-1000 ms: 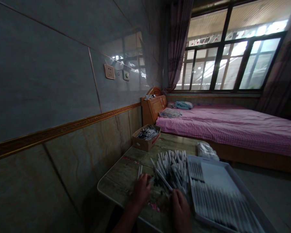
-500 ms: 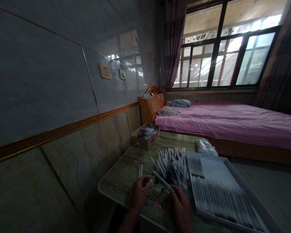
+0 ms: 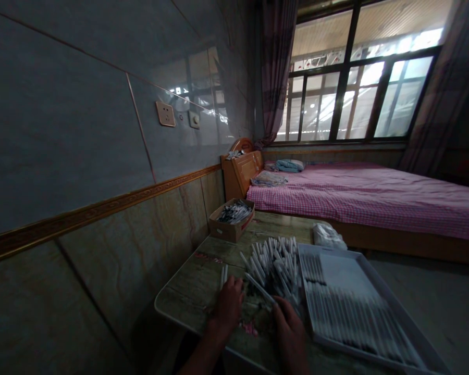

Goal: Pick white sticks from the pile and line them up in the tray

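Our left hand (image 3: pixel 229 307) is curled, fingers bent down at the table, and we cannot tell whether it grips anything. Our right hand (image 3: pixel 291 336) is also curved, at the near edge of a loose heap of white sticks (image 3: pixel 273 265), and whether it closes on one we cannot tell. A single stick (image 3: pixel 260 288) lies slanted across the heap's near side, between our hands. The sticks are slim and crisscrossed, many with pale ends showing, and dark patches show among them. Two sticks (image 3: pixel 223 276) lie apart, just past our left hand. All this sits on a mottled table (image 3: pixel 180 294). To the right, a white tray (image 3: pixel 386 307) holds sticks (image 3: pixel 347 317) laid side by side, with a white card (image 3: pixel 346 276) on them. At the far end, a cardboard box (image 3: pixel 231 232) is packed with dark-tipped sticks (image 3: pixel 234 212). A plastic bag (image 3: pixel 328 237) lies nearby, beside a pink-sheeted bed (image 3: pixel 367 198).
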The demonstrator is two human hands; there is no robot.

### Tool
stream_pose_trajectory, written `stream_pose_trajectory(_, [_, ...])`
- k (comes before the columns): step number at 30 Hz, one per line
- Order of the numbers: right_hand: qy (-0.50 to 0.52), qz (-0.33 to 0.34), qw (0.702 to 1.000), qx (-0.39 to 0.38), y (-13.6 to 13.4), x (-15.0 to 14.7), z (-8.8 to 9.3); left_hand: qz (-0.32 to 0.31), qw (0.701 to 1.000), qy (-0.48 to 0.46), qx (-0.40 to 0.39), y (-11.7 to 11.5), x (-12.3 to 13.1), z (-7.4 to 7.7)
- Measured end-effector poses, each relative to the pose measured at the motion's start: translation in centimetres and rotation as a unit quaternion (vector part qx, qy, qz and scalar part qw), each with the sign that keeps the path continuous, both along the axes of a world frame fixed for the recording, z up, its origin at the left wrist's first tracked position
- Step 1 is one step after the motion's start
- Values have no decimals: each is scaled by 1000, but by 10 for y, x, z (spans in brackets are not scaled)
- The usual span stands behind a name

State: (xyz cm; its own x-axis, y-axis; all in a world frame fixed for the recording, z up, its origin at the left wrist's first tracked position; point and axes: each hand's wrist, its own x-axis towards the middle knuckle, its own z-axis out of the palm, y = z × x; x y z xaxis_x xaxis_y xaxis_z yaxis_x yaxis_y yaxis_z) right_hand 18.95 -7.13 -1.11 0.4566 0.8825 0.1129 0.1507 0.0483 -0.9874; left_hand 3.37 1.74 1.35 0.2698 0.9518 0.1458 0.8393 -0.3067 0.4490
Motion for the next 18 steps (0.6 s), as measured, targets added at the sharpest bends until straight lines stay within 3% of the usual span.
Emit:
stream_pose_trajectory(3, [5,-8,1000,2,1,-1,0,-2,999,-39,11,-6,1,6])
stream_pose_trajectory(6, [9,-4,1000,8,0,0,2,49,976,-212,-18,-8,4,3])
stream_pose_trajectory(8, [12,1,1000,8,-1,0,3,99,914,-386,-75,-6,7,-3])
stream_pose_trajectory(10, [15,9,1000,4,-2,0,3,129,813,-549,-145,-5,9,-7])
stream_pose_trajectory(12, [15,21,1000,-2,-3,-1,3,138,708,-662,-204,-5,8,-9])
stream_pose_trajectory(14, [9,37,999,-4,-3,-2,3,136,629,-728,-236,-6,6,-9])
stream_pose_trajectory(16, [4,53,999,-5,-3,-3,3,144,584,-760,-246,-7,3,-7])
stream_pose_trajectory(18, [-1,71,997,-10,-3,-4,2,157,561,-777,-240,-8,1,-6])
